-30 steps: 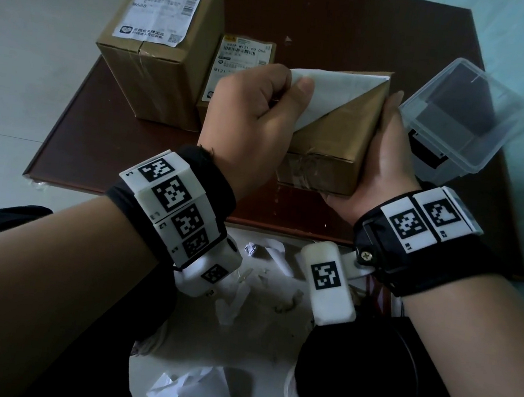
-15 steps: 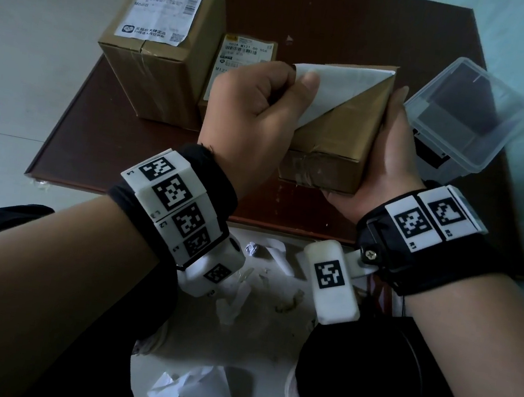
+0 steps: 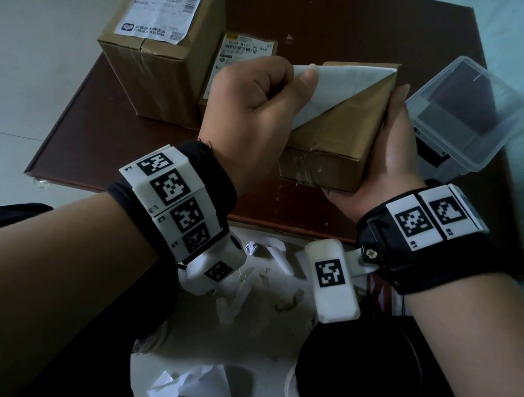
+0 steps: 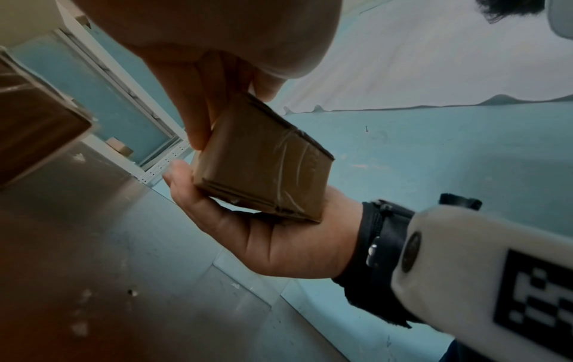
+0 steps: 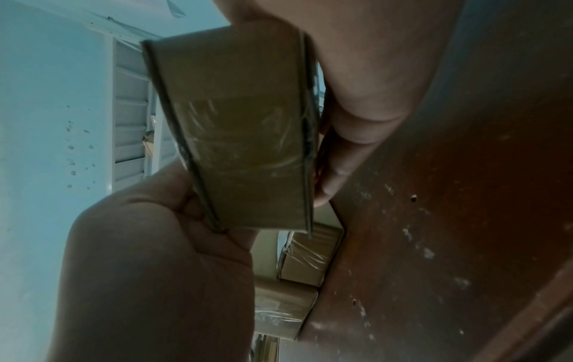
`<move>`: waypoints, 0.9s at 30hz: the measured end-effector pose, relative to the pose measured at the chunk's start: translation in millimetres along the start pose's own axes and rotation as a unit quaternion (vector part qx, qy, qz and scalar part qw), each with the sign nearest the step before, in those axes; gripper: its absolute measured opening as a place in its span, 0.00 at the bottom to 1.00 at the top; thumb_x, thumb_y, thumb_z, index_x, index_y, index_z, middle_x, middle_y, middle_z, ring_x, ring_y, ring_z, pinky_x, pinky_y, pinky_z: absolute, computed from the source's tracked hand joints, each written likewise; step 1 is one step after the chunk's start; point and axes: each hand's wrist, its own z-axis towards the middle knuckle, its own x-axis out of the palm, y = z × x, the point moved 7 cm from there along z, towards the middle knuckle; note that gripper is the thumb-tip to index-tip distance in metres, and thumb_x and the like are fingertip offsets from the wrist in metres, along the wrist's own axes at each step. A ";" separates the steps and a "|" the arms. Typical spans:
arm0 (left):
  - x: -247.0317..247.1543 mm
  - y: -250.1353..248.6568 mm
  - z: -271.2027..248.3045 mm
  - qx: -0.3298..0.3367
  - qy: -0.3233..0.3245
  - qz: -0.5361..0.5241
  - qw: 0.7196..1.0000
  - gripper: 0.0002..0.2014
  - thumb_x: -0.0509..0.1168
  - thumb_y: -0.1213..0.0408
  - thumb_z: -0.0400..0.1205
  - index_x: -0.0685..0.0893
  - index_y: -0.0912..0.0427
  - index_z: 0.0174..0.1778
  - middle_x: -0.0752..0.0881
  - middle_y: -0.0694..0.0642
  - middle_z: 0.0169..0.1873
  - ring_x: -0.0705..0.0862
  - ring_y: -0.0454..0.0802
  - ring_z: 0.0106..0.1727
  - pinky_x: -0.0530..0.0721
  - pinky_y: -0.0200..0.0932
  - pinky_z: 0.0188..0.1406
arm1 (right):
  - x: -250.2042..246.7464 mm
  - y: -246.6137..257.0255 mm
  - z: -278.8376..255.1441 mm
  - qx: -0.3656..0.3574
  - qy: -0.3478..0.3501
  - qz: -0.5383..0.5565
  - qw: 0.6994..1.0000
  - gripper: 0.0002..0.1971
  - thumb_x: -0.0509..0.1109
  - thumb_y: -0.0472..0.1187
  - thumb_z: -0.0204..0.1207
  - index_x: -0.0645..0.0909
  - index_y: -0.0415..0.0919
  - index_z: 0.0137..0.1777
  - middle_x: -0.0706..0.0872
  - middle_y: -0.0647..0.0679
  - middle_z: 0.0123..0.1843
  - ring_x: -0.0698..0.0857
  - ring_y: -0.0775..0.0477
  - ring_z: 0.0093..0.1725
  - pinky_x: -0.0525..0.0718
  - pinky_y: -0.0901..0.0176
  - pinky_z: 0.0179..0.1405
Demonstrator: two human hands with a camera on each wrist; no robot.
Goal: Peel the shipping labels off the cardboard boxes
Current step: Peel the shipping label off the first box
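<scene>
Above the near edge of a brown tabletop [image 3: 148, 136], a right hand [image 3: 389, 158] cradles a small cardboard box [image 3: 334, 141], fingers apparently wrapped underneath. The left hand [image 3: 252, 110] pinches its half-peeled white label [image 3: 332, 84] between thumb and curled fingers. Two labelled boxes [image 3: 161, 45] stand at far left.

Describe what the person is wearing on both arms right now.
Each bare forearm carries a black fabric wrist cuff bearing white plastic blocks printed with black square fiducial markers. A white camera pod with its own marker hangs under each wrist. No sleeves show.
</scene>
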 end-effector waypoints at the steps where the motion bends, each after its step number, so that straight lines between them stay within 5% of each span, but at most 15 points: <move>1: -0.2 0.5 0.1 0.000 0.001 0.003 1.000 0.25 0.67 0.62 0.87 0.74 0.75 0.28 0.66 0.51 0.22 0.64 0.43 0.27 0.63 0.41 0.27 | -0.1 -0.1 0.1 0.001 0.000 0.000 1.000 0.46 0.49 0.79 0.86 0.83 0.41 0.80 0.93 0.34 0.68 0.92 0.32 0.70 0.87 0.31 0.76; 27: -0.8 -0.3 2.4 -0.005 0.001 0.012 1.000 0.24 0.67 0.61 0.87 0.73 0.71 0.27 0.66 0.52 0.22 0.64 0.43 0.26 0.63 0.40 0.27 | -2.6 0.7 3.2 0.000 -0.004 -0.009 1.000 0.46 0.50 0.79 0.86 0.83 0.41 0.79 0.93 0.34 0.68 0.92 0.33 0.69 0.86 0.31 0.76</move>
